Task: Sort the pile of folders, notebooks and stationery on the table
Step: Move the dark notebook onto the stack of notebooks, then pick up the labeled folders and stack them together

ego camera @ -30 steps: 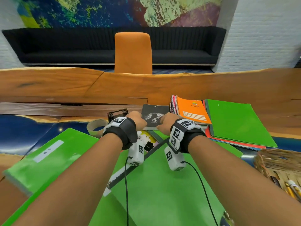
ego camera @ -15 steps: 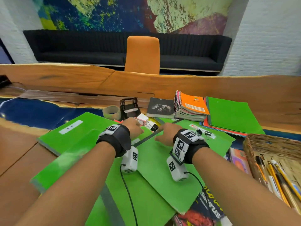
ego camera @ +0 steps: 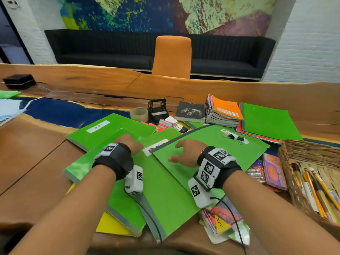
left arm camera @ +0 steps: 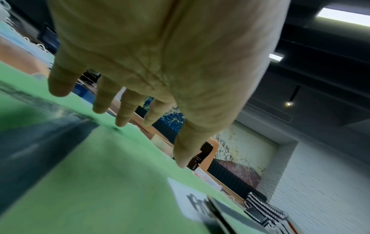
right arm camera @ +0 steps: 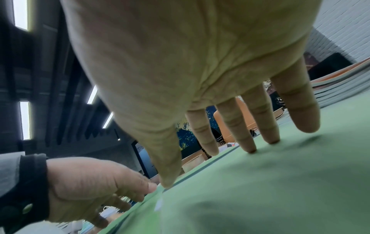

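Folder under right hand runs near-left to far-right.

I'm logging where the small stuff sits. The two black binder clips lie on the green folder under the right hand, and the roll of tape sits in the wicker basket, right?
Not quite. The binder clips do lie on the green folder under the right hand, but the roll of tape sits on the table beside the hole punch, not in the wicker basket. The head view shows it.
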A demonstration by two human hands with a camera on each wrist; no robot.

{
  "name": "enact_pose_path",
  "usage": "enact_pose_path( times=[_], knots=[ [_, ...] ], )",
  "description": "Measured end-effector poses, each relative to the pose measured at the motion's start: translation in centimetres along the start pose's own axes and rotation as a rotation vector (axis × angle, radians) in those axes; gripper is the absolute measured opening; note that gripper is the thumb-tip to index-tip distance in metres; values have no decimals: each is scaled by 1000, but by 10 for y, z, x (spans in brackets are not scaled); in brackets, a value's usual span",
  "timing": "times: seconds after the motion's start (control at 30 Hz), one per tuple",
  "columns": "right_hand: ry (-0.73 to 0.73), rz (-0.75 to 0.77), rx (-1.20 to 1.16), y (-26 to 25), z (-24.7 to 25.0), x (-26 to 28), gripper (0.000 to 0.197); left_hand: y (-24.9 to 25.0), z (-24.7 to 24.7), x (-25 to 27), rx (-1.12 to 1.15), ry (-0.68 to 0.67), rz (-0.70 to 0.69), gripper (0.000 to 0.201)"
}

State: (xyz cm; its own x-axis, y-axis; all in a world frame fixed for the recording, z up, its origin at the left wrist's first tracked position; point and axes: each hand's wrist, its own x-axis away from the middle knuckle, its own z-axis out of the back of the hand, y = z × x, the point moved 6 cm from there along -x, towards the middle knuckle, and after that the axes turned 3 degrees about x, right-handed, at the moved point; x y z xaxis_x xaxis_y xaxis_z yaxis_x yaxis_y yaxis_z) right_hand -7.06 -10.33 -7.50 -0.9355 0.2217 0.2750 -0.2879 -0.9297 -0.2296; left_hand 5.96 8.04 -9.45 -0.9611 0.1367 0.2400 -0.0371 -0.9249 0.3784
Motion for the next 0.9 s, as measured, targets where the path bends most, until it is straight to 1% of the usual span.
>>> enact_pose_path(
  times=[0.1, 0.17, 0.23, 0.3, 0.37, 0.47, 0.57, 0.63, 0.73, 0.8, 0.9],
  knots=[
    [18, -3, 16, 0, -2, -1, 71, 13, 1, 7, -72, 63, -98, 54],
    [35, -1, 21, 0, -1, -3, 69, 33, -9, 9, -18, -4, -175, 50],
    [45, -4, 11, 2, 1, -4, 67, 54, -23, 10, -2, -106, -223, 52],
    [47, -9, -7, 5, 1, -4, 65, 66, -32, 7, -30, -147, -217, 61],
    [57, -25, -39, 10, 1, -4, 64, 72, -36, 6, -55, -145, -194, 64],
    [70, -48, -96, 16, 2, -4, 63, 78, -38, 5, -80, -147, -180, 55],
    [74, -51, -145, 19, 4, -2, 62, 82, -34, 7, -71, -197, -178, 53],
    [85, -47, -200, 20, 10, 1, 60, 86, -25, 12, -33, -224, -201, 50],
    [119, -48, -298, 26, 25, 6, 56, 99, -3, 24, 111, -205, -270, 37],
    [164, -62, -368, 32, 37, 11, 54, 106, 16, 29, 184, -133, -299, 29],
    [213, -78, -433, 40, 50, 16, 50, 117, 38, 38, 203, -71, -334, 29]
  ],
)
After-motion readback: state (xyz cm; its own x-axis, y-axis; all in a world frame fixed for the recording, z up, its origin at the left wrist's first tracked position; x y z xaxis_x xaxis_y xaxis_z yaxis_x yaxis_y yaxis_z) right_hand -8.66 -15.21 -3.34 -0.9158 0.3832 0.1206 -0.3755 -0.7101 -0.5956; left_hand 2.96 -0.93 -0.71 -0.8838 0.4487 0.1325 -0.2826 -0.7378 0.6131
